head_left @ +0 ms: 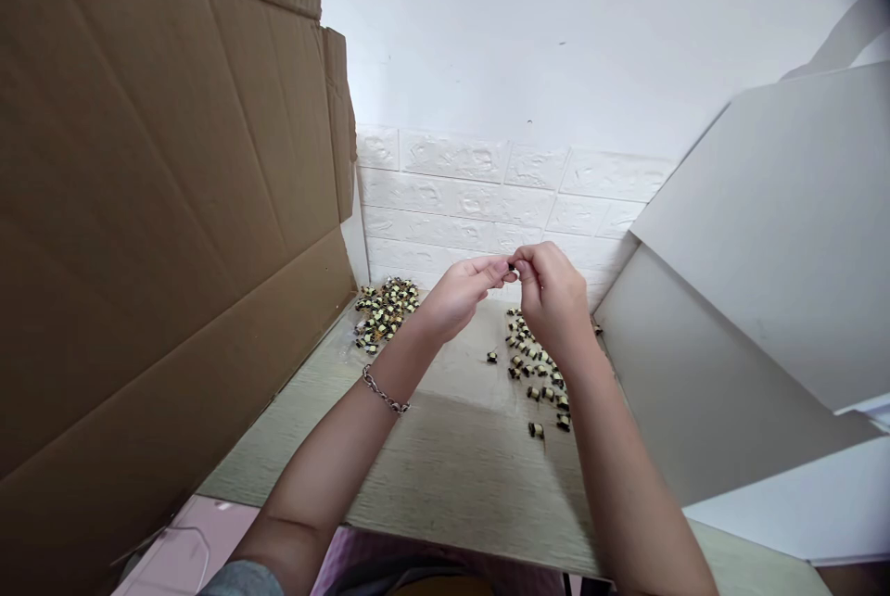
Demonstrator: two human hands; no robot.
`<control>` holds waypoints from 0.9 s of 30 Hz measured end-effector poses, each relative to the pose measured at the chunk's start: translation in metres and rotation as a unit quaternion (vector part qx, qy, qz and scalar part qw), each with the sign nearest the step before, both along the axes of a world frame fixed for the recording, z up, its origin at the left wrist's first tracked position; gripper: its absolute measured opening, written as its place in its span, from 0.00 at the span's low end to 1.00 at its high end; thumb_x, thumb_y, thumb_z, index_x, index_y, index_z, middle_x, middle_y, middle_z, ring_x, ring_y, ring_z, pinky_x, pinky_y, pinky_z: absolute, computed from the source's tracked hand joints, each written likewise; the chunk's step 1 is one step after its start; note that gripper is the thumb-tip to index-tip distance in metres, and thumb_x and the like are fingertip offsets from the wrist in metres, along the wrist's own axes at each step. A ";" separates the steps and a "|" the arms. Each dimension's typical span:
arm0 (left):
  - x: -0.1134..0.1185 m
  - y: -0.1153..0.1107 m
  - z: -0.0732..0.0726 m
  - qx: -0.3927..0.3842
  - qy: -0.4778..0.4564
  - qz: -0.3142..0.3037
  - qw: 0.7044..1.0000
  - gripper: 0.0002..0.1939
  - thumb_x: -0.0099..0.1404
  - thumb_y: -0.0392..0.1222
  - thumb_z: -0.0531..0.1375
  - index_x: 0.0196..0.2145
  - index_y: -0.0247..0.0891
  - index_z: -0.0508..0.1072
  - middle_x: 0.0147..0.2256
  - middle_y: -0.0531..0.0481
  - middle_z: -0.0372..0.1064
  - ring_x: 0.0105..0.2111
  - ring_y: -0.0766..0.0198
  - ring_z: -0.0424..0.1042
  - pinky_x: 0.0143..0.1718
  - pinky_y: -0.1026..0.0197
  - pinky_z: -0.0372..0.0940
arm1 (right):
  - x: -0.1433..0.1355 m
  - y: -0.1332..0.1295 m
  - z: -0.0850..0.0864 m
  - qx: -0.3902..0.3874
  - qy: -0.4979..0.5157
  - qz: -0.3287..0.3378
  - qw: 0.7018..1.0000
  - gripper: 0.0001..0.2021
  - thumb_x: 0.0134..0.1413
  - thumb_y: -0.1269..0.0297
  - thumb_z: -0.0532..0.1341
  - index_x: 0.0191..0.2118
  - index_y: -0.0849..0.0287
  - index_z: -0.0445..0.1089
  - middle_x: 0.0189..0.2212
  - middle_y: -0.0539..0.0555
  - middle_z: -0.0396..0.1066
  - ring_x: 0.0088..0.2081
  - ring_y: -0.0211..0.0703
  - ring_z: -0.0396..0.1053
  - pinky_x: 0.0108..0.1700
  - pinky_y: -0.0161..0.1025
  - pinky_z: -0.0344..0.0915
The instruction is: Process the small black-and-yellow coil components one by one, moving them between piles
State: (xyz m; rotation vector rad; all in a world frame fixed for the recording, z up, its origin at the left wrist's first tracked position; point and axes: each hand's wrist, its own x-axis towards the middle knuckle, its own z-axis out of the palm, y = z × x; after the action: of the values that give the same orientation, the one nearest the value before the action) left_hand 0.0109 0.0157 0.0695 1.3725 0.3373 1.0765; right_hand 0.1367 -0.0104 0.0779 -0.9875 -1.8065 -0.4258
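Over the far part of the table, my left hand (pixel 457 298) and my right hand (pixel 553 298) meet with their fingertips closed in a pinch. Between them is a small dark part (pixel 512 269), mostly covered by the fingers; its kind cannot be made out. Below my right hand lie several small black-and-yellow wound coils (pixel 540 370), loosely spread, partly hidden by the right forearm. One coil (pixel 492 357) sits apart, left of that group. To the left of my left hand, a denser pile of similar coils (pixel 389 307) rests on clear plastic.
A tall cardboard sheet (pixel 173 207) walls off the left side of the wooden table (pixel 445 475). White panels (pixel 751 299) stand along the right. Behind is a white brick-patterned wall (pixel 459 197).
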 end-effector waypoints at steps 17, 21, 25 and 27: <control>0.023 -0.015 -0.007 -0.111 -0.099 0.076 0.986 0.08 0.59 0.43 0.54 0.29 0.36 0.68 0.29 0.54 0.60 0.32 0.72 0.57 0.37 0.67 0.50 | -0.007 0.008 -0.010 0.035 0.036 -0.030 0.998 0.05 0.52 0.73 0.48 0.29 0.57 0.56 0.26 0.51 0.58 0.29 0.38 0.57 0.31 0.35 0.56; 0.021 -0.015 -0.007 -0.141 -0.130 0.042 0.981 0.08 0.59 0.43 0.54 0.29 0.35 0.68 0.28 0.54 0.60 0.29 0.73 0.57 0.37 0.68 0.52 | -0.008 0.007 -0.009 0.042 0.026 -0.038 0.998 0.04 0.53 0.72 0.48 0.29 0.58 0.57 0.26 0.52 0.59 0.29 0.38 0.58 0.31 0.35 0.57; 0.017 -0.012 -0.005 -0.188 -0.155 -0.019 0.970 0.08 0.58 0.43 0.55 0.29 0.35 0.67 0.27 0.54 0.60 0.28 0.74 0.59 0.35 0.68 0.54 | -0.007 0.005 -0.007 0.057 -0.038 -0.076 0.995 0.05 0.53 0.70 0.48 0.30 0.58 0.60 0.25 0.53 0.62 0.30 0.40 0.59 0.32 0.37 0.57; 0.015 -0.011 -0.004 -0.214 -0.157 -0.027 0.964 0.08 0.58 0.43 0.56 0.29 0.35 0.67 0.26 0.55 0.61 0.27 0.74 0.60 0.33 0.68 0.55 | -0.007 0.004 -0.007 0.078 -0.068 -0.095 0.990 0.06 0.54 0.69 0.49 0.30 0.58 0.61 0.25 0.53 0.63 0.30 0.41 0.59 0.33 0.38 0.56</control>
State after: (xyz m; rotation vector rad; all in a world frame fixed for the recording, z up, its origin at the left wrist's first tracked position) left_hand 0.0260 0.0049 0.0656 0.8077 0.2760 1.0800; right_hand 0.1299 -0.0060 0.0708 -1.0463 -1.7748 -0.7572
